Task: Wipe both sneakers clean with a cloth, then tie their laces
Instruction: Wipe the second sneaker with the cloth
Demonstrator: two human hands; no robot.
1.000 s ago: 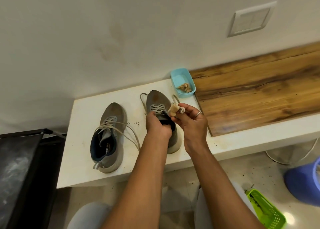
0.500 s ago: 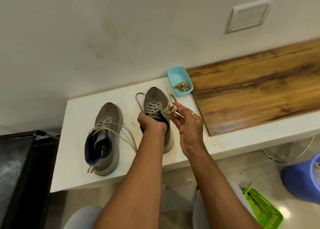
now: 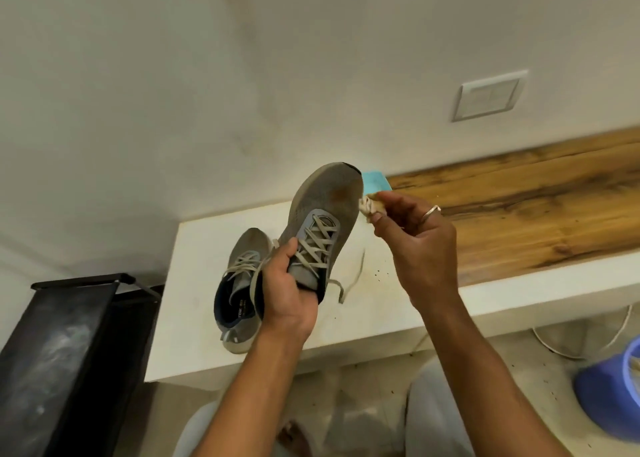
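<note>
My left hand [image 3: 288, 292] grips a grey sneaker [image 3: 323, 214] by its heel and collar, holding it in the air above the white bench [image 3: 194, 283] with the toe pointing up and away. A brown stain shows on its toe. Its loose lace [image 3: 353, 278] hangs down. My right hand [image 3: 419, 245] pinches a small crumpled beige cloth [image 3: 370, 208] against the right side of the toe. The second grey sneaker [image 3: 239, 283], untied, lies on the bench to the left, partly behind my left hand.
A blue tray [image 3: 375, 181] peeks out behind the raised shoe. A wooden board [image 3: 519, 207] covers the bench's right part. A black rack [image 3: 69, 352] stands at the left. A purple bucket [image 3: 609, 394] sits on the floor at the right. A wall switch [image 3: 488, 96] is above.
My left hand has lifted the right sneaker off the bench and tilted its toe upward. My right hand has brought the cloth up to the toe. The view has tilted up.
</note>
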